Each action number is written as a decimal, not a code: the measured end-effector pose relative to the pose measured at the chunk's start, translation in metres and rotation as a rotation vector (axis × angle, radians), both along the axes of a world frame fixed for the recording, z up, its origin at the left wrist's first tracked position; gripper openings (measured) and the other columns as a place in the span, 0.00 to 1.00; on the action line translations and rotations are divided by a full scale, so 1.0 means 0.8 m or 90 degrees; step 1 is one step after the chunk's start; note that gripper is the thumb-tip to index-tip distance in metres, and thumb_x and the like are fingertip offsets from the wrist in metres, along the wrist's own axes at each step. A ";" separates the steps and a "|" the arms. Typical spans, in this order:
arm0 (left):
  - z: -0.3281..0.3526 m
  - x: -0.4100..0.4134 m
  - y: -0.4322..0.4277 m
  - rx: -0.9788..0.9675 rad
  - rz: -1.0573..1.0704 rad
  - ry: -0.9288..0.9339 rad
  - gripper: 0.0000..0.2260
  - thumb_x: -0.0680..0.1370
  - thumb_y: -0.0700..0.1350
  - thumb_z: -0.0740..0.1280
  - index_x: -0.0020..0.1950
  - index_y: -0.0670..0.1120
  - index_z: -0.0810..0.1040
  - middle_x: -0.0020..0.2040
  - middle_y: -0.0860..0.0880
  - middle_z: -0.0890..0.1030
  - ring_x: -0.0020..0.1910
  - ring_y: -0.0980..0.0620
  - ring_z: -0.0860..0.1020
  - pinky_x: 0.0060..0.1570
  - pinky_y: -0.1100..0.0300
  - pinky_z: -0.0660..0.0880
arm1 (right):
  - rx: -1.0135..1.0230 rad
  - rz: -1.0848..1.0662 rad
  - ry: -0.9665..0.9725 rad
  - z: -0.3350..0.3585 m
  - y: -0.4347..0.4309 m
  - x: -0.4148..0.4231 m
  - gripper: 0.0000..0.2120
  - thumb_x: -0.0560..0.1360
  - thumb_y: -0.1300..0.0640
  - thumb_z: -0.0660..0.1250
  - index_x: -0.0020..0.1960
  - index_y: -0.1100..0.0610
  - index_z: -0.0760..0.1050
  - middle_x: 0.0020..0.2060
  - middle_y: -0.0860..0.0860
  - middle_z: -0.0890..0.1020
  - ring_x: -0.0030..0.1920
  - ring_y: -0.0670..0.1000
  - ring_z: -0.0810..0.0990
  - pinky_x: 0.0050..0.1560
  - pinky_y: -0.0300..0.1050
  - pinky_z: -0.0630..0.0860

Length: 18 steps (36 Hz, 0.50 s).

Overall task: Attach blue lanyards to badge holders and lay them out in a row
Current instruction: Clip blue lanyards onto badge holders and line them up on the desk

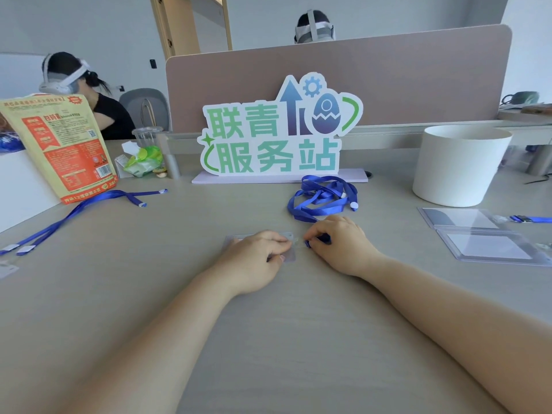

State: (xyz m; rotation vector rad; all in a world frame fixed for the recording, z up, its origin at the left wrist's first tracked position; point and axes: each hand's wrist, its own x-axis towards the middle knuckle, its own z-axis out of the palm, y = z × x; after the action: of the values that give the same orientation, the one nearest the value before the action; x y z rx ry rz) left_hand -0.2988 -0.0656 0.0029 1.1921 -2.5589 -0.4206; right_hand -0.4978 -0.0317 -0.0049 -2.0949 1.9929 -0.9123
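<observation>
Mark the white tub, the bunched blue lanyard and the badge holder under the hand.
white tub [457,168]: head view, outer wall.
bunched blue lanyard [321,201]: head view, ribbon loop.
badge holder [289,259]: head view, exposed corner.

blue lanyard [324,197], white bucket [457,165], green-blue sign [274,130]

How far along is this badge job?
Seemingly done: two lanyards laid out at left. In hand: the left hand holds a clear holder while the right hand pinches a lanyard clip at its edge. Left: two holders at right, one perhaps clipped already.
</observation>
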 end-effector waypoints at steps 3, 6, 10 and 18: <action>0.002 -0.003 0.006 -0.024 0.010 -0.029 0.18 0.80 0.46 0.57 0.70 0.57 0.71 0.71 0.62 0.67 0.69 0.59 0.66 0.70 0.55 0.60 | 0.005 0.000 0.001 -0.001 0.000 -0.001 0.08 0.74 0.56 0.63 0.46 0.45 0.79 0.43 0.47 0.79 0.49 0.49 0.72 0.54 0.47 0.70; 0.004 -0.004 0.011 -0.048 0.015 -0.047 0.19 0.80 0.46 0.56 0.70 0.59 0.69 0.71 0.63 0.66 0.69 0.60 0.65 0.69 0.52 0.61 | 0.006 0.001 0.001 0.000 0.000 -0.001 0.08 0.74 0.56 0.64 0.46 0.46 0.80 0.43 0.47 0.79 0.49 0.50 0.73 0.52 0.46 0.70; 0.004 -0.004 0.015 -0.058 0.002 -0.067 0.19 0.80 0.46 0.54 0.70 0.60 0.68 0.70 0.64 0.65 0.69 0.61 0.64 0.68 0.50 0.60 | 0.012 -0.001 -0.011 0.000 0.000 -0.002 0.08 0.74 0.56 0.65 0.45 0.46 0.81 0.43 0.48 0.81 0.49 0.51 0.74 0.51 0.46 0.72; 0.007 -0.006 0.017 -0.063 0.005 -0.068 0.18 0.80 0.46 0.54 0.65 0.61 0.72 0.67 0.65 0.67 0.66 0.62 0.66 0.67 0.52 0.61 | 0.005 -0.003 0.005 0.003 0.004 0.000 0.07 0.75 0.56 0.65 0.48 0.48 0.81 0.42 0.47 0.75 0.50 0.51 0.74 0.51 0.45 0.71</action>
State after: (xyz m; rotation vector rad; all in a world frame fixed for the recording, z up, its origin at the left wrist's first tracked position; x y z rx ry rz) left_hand -0.3036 -0.0519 0.0087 1.2187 -2.6303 -0.2315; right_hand -0.4974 -0.0288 -0.0026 -2.0928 2.0028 -0.8970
